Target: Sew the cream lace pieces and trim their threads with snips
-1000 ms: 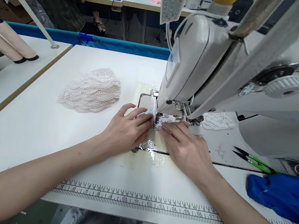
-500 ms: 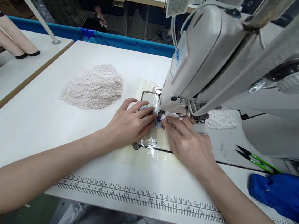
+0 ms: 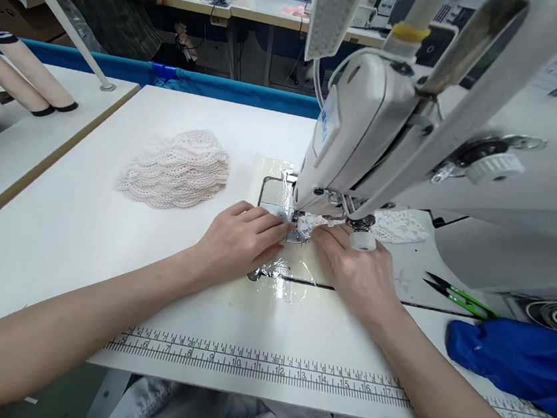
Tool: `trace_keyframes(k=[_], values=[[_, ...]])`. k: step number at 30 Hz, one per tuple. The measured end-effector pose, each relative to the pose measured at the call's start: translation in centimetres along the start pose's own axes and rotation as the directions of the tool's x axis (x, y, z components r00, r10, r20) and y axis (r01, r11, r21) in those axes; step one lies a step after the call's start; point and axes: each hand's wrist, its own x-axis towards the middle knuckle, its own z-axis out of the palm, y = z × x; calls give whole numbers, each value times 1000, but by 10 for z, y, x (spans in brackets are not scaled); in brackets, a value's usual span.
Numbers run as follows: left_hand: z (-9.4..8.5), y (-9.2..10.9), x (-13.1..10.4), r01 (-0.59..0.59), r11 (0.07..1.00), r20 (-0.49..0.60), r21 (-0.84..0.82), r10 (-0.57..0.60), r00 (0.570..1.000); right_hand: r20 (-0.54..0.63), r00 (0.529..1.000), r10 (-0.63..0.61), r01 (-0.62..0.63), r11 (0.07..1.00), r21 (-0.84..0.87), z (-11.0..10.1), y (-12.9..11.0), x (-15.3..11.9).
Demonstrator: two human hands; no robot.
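White lace trim [image 3: 309,224] lies under the head of the sewing machine [image 3: 356,124], beside the needle. My right hand [image 3: 364,272] grips its near edge with bent fingers, just right of the presser foot. On the left of the needle is my left hand [image 3: 237,239], its fingers drawn together and the tips touching at the metal needle plate [image 3: 274,210]; whatever they pinch is hidden. A further lace piece [image 3: 400,227] shows behind my right hand, under the machine arm. To the left, a layered stack of cream lace pieces [image 3: 177,169] rests on the white table.
Green-handled thread snips [image 3: 459,297] and a blue cloth [image 3: 513,356] lie at the right. A printed ruler [image 3: 260,366] runs along the table's front edge. Two thread cones [image 3: 32,77] stand at left. Across the blue barrier [image 3: 241,92], a person in a dark checked shirt [image 3: 101,1] is at another table.
My left fingers have closed together from a spread pose. The right hand has shifted slightly right of the needle, so more lace shows between the hands. The camera view has tilted a little.
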Motion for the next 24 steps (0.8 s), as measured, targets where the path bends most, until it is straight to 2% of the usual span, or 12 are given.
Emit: trace_keyframes(k=[2, 4, 5, 6, 8, 9, 10, 11, 14, 17, 20, 24], values=[[-1, 2, 0, 19, 994, 3, -112, -19, 1000, 103, 993, 53, -87, 927, 364, -10, -1, 1], [-6, 2, 2, 96, 934, 42, -345, -87, 995, 238, 970, 47, -205, 682, 702, -19, -1, 2], [-10, 1, 2, 160, 852, 94, -499, -130, 987, 287, 957, 49, -268, 536, 801, -22, -1, 3], [-15, -1, 3, 240, 722, 172, -650, -167, 971, 315, 947, 64, -314, 396, 863, -24, -1, 3], [-28, -6, 5, 402, 391, 360, -828, -177, 916, 385, 922, 46, -387, 177, 905, -26, -2, 3], [-36, -10, 6, 463, 257, 434, -848, -166, 886, 421, 907, -3, -418, 105, 902, -25, -2, 3], [-43, -13, 7, 505, 175, 483, -846, -155, 862, 460, 884, -85, -457, 53, 888, -25, -4, 4], [-51, -16, 9, 528, 144, 510, -837, -143, 848, 492, 855, -163, -497, 12, 868, -24, -7, 5], [-74, -24, 14, 569, 207, 572, -796, -52, 818, 523, 791, -318, -572, -80, 816, -22, -22, 12], [-95, -30, 17, 613, 289, 658, -735, 84, 749, 500, 799, -333, -555, -91, 827, -22, -46, 24], [-117, -38, 8, 636, 377, 713, -673, 102, 694, 519, 833, -192, -518, 59, 853, -22, -71, 35], [-144, -63, -30, 709, 478, 774, -518, -90, 627, 546, 831, -106, -513, 235, 826, -16, -93, 51]])
